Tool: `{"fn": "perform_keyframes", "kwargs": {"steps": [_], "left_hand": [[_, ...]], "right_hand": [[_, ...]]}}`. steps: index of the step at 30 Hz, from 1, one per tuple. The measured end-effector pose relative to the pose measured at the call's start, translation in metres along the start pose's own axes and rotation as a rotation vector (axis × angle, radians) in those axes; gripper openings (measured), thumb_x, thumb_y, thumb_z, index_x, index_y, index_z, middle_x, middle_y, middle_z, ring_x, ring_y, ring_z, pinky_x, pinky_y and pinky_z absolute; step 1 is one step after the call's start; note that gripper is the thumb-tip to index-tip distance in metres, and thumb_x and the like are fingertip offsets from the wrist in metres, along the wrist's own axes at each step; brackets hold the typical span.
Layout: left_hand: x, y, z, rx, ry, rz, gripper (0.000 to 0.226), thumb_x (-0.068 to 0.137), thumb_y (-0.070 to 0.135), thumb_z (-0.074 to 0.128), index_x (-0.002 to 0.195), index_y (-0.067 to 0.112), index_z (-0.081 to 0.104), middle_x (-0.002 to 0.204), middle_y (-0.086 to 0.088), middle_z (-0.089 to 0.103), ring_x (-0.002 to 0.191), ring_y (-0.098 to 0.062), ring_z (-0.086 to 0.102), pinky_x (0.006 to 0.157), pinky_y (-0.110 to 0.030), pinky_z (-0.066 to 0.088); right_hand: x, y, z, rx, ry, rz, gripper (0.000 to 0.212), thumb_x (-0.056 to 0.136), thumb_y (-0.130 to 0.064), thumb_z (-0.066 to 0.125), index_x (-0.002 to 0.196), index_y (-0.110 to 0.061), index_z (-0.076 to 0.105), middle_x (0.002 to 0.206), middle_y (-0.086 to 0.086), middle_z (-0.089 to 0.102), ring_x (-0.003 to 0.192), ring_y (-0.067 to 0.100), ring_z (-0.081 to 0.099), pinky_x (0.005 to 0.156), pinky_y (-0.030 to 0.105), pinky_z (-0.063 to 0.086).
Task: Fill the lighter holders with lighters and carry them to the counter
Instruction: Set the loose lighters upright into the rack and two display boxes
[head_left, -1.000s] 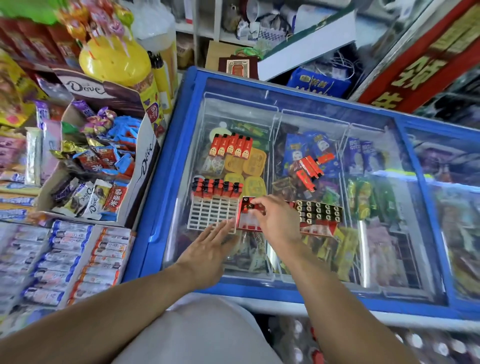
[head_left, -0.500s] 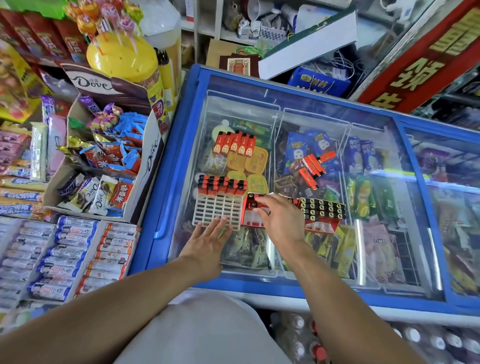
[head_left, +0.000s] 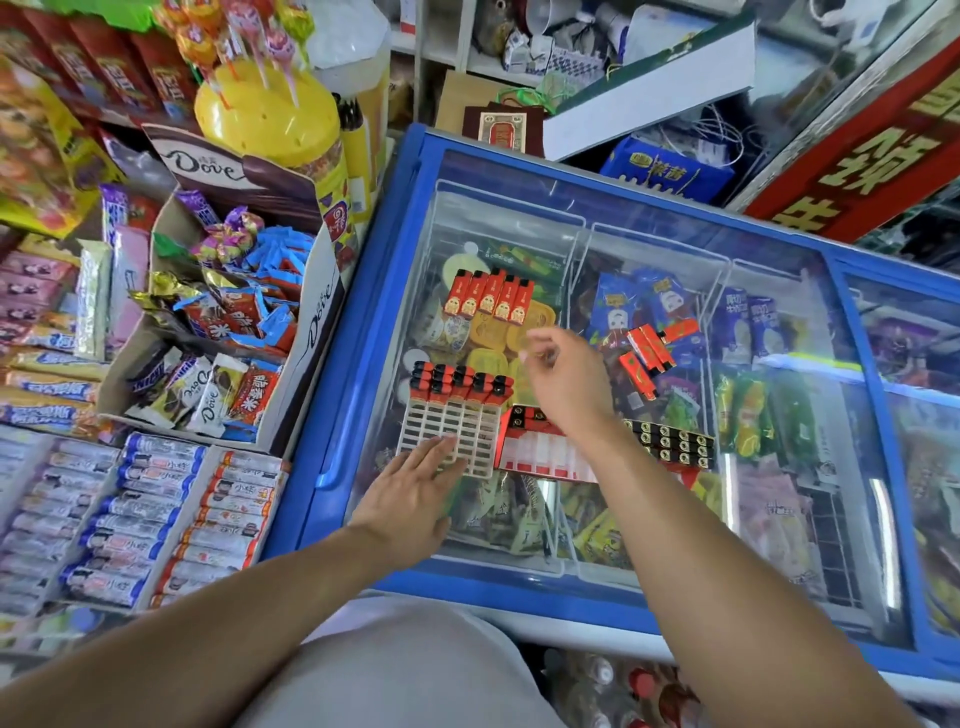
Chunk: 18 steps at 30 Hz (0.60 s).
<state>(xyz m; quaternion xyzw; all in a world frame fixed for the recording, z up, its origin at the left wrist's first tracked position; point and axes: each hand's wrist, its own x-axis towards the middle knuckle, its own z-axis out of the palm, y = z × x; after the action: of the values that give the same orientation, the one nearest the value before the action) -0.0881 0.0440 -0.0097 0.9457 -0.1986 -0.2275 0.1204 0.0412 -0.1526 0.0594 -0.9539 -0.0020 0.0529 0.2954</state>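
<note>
The white lighter holder (head_left: 447, 431) lies flat on the glass lid of the blue chest freezer (head_left: 363, 312), near its front left corner. Only its far row is filled, with red lighters standing in the slots (head_left: 460, 384); the rows nearer the person are bare grid. Touching its right edge is a red box of lighters (head_left: 540, 447), partly hidden by the forearm, and a dark tray of lighter tops (head_left: 670, 441) runs on to the right.

The left hand (head_left: 410, 493) rests flat with straight fingers on the holder's near edge, steadying it. The right hand (head_left: 563, 379) is raised above the lid between the holder and a fan of five red lighters (head_left: 491, 299) lying further back. Its fingers are loosely curled and blurred; I cannot tell whether they pinch a lighter, though none shows. A few more red lighters (head_left: 654, 348) lie scattered to the right.

This looks like the filling step, early on, with most slots open. The next move seems to call for taking a lighter from the loose ones and setting it upright into the next empty row while the left hand keeps the grid from sliding on the glass.

A Dove chocolate display box (head_left: 291, 291) and a yellow lollipop tub (head_left: 270, 119) crowd the shelf to the left.
</note>
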Motion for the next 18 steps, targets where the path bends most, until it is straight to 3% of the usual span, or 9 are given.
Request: {"fn": "perform_keyframes", "kwargs": {"steps": [2,4,7,9,11,14,15,16,18], "left_hand": [[0.000,-0.010,0.001,0.006,0.055,-0.028,0.074,0.098,0.035,0.049,0.162,0.024,0.013,0.170,-0.004,-0.006,0.156,-0.024,-0.008,0.126,-0.040,-0.004],[-0.002,-0.019,0.002,0.005,0.040,-0.048,0.077,0.100,0.040,0.047,0.163,0.025,0.005,0.169,-0.003,-0.013,0.153,-0.021,-0.017,0.120,-0.036,-0.015],[-0.003,-0.026,0.002,0.066,-0.084,-0.032,0.085,0.101,0.048,0.042,0.158,0.023,-0.016,0.163,-0.001,-0.032,0.148,-0.019,-0.030,0.122,-0.039,-0.016],[-0.002,-0.027,0.000,0.061,-0.120,-0.029,0.089,0.100,0.050,0.043,0.157,0.024,-0.020,0.161,0.000,-0.035,0.148,-0.018,-0.031,0.122,-0.040,-0.016],[-0.001,-0.026,-0.003,0.038,-0.146,-0.038,0.090,0.100,0.048,0.046,0.157,0.025,-0.019,0.160,0.001,-0.037,0.148,-0.018,-0.032,0.123,-0.041,-0.015],[0.000,-0.026,-0.006,-0.002,-0.170,-0.054,0.090,0.099,0.043,0.049,0.158,0.026,-0.016,0.161,0.003,-0.035,0.148,-0.017,-0.032,0.124,-0.041,-0.015],[0.000,-0.026,-0.006,-0.009,-0.174,-0.056,0.090,0.099,0.043,0.050,0.158,0.026,-0.016,0.161,0.003,-0.035,0.148,-0.017,-0.032,0.123,-0.040,-0.016],[-0.001,-0.026,-0.006,-0.015,-0.177,-0.057,0.091,0.098,0.043,0.051,0.159,0.027,-0.016,0.161,0.003,-0.036,0.148,-0.017,-0.033,0.122,-0.039,-0.017],[-0.001,-0.026,-0.006,-0.022,-0.184,-0.058,0.092,0.098,0.043,0.051,0.158,0.028,-0.016,0.160,0.004,-0.036,0.147,-0.015,-0.034,0.121,-0.039,-0.018]], "right_hand": [[0.035,0.001,0.003,0.063,-0.085,0.106,0.037,0.097,-0.030,0.064,0.132,-0.020,0.058,0.121,-0.005,0.067,0.099,0.010,0.066,0.090,0.023,0.049],[0.068,0.005,0.011,0.089,-0.139,0.186,0.047,0.097,-0.031,0.064,0.140,-0.017,0.052,0.127,0.001,0.067,0.110,0.016,0.065,0.094,0.024,0.039],[0.107,0.012,0.024,0.091,-0.181,0.272,0.061,0.097,-0.027,0.066,0.150,-0.017,0.039,0.133,0.005,0.064,0.114,0.022,0.064,0.102,0.030,0.043],[0.128,0.015,0.032,0.055,-0.232,0.315,0.076,0.093,-0.026,0.069,0.156,-0.018,0.028,0.138,0.009,0.059,0.117,0.027,0.063,0.102,0.035,0.047],[0.143,0.017,0.037,-0.031,-0.325,0.341,0.088,0.090,-0.024,0.073,0.159,-0.019,0.019,0.148,0.012,0.050,0.118,0.030,0.062,0.093,0.034,0.054],[0.155,0.017,0.037,-0.026,-0.376,0.360,0.087,0.089,-0.004,0.073,0.158,-0.020,0.022,0.147,0.009,0.050,0.095,0.021,0.070,0.049,0.018,0.051],[0.155,0.018,0.036,-0.008,-0.365,0.368,0.086,0.086,-0.001,0.074,0.156,-0.021,0.027,0.143,0.009,0.053,0.086,0.018,0.070,0.049,0.019,0.054],[0.155,0.020,0.036,0.009,-0.343,0.380,0.086,0.083,0.000,0.077,0.153,-0.021,0.032,0.138,0.010,0.056,0.084,0.018,0.070,0.058,0.024,0.059],[0.151,0.024,0.035,0.026,-0.293,0.391,0.082,0.078,-0.004,0.083,0.146,-0.021,0.039,0.129,0.010,0.061,0.093,0.022,0.070,0.074,0.035,0.062]]}}
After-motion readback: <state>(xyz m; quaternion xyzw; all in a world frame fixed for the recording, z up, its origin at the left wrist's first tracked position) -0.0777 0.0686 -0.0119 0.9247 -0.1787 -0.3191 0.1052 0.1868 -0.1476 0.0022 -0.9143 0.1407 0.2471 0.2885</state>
